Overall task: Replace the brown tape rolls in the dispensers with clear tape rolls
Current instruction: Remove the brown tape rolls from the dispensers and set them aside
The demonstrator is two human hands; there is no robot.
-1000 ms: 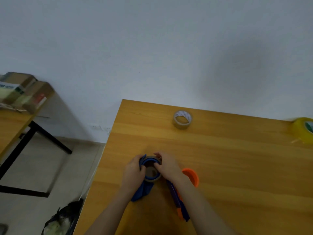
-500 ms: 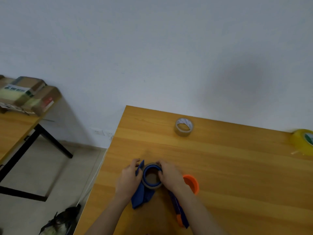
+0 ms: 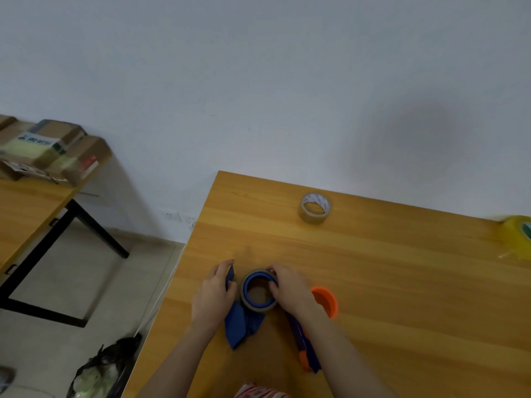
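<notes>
A blue tape dispenser (image 3: 242,323) lies near the left front of the wooden table (image 3: 402,268). A brown tape roll (image 3: 249,304) sits on its blue hub. My left hand (image 3: 214,294) grips the dispenser's blue frame at the left. My right hand (image 3: 290,288) pinches the roll's right rim. Under my right forearm lies a second dispenser (image 3: 309,357), blue and orange, with an orange hub (image 3: 326,301) showing to the right. A loose roll (image 3: 315,208), brownish, lies flat near the table's far edge. A yellowish clear roll (image 3: 515,237) sits at the right edge of view.
The table's left edge runs just left of my left hand, with the floor below. A second table (image 3: 26,208) with cardboard boxes (image 3: 54,150) stands at far left. A dark bag (image 3: 106,369) lies on the floor. A white wall stands behind.
The view has shifted, so the table appears lower. My left hand slid out to the dispenser's left side, and the brown roll on its hub shows more fully between my hands.
</notes>
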